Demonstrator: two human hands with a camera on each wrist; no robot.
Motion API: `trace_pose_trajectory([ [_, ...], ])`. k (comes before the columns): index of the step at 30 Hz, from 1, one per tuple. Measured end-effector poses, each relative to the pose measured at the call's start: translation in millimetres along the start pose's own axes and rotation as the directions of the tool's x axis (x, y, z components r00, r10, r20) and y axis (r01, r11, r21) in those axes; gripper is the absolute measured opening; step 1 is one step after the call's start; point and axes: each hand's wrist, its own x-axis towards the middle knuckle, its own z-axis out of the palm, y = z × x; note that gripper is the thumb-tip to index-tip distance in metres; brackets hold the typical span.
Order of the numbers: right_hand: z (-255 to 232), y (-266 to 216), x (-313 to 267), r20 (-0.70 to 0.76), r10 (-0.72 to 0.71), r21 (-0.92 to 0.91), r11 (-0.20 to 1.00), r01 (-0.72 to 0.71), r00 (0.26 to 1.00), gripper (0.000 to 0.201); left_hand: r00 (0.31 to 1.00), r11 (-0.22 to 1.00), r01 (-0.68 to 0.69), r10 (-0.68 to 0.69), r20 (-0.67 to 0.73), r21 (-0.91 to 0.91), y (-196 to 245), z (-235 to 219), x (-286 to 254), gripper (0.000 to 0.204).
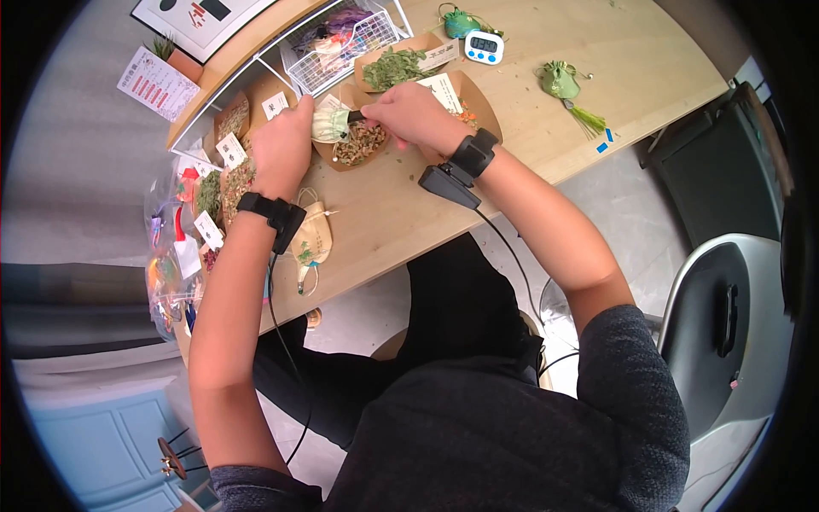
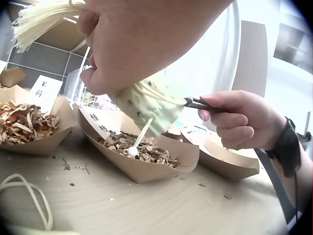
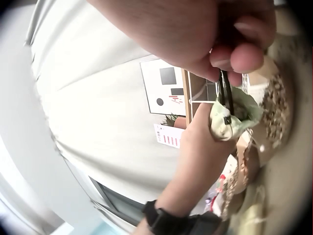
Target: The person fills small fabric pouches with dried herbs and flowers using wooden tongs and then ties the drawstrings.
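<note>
My left hand (image 1: 283, 145) grips a small pale green drawstring pouch (image 1: 328, 125), its mouth turned toward the right. A cream tassel (image 2: 41, 24) hangs out beside the left fingers in the left wrist view. Between the thumb and fingers of my right hand (image 1: 416, 113) is a pair of dark tweezers (image 3: 226, 93). Their tips reach into the pouch's open mouth, as the right wrist view shows. Below the pouch stands a brown paper tray (image 2: 134, 169) of chopped brown herb pieces (image 2: 151, 152), with a loose cord end and white bead hanging over it.
Several more paper trays of dried herbs with label cards line the desk, one with green leaves (image 1: 392, 70). A wire basket (image 1: 341, 55) stands behind. A beige pouch (image 1: 314, 235) lies near the front edge. Rightward are a timer (image 1: 484, 48) and a green tasselled pouch (image 1: 559, 81).
</note>
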Motion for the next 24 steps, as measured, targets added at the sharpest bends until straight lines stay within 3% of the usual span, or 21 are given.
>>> trace_pose_trajectory([
  [3, -8, 4, -2, -0.076, -0.083, -0.138, 0.988, 0.072, 0.994, 0.031, 1.000, 1.000, 0.011, -0.011, 0.003, 0.017, -3, 3, -2, 0.022],
  [8, -14, 0, 0, -0.032, -0.004, -0.144, 0.990, -0.001, 0.999, 0.030, 1.000, 0.999, 0.014, -0.014, 0.001, 0.037, -4, 3, -2, 0.025],
  [15, -16, 6, 0, -0.079, -0.005, -0.163, 0.987, -0.007, 0.997, 0.032, 0.999, 0.999, 0.050, -0.050, 0.014, 0.013, -21, 6, -3, 0.029],
  [21, 0, 10, 9, 0.134, -0.014, 0.246, 0.969, -0.019, 0.991, 0.031, 0.998, 0.992, 0.056, -0.054, 0.019, -0.112, -13, 2, -4, 0.028],
  [24, 8, 5, 4, 0.092, -0.049, 0.195, 0.980, 0.031, 0.995, 0.033, 0.999, 0.991, 0.048, -0.045, 0.022, -0.124, -2, -4, -3, 0.026],
])
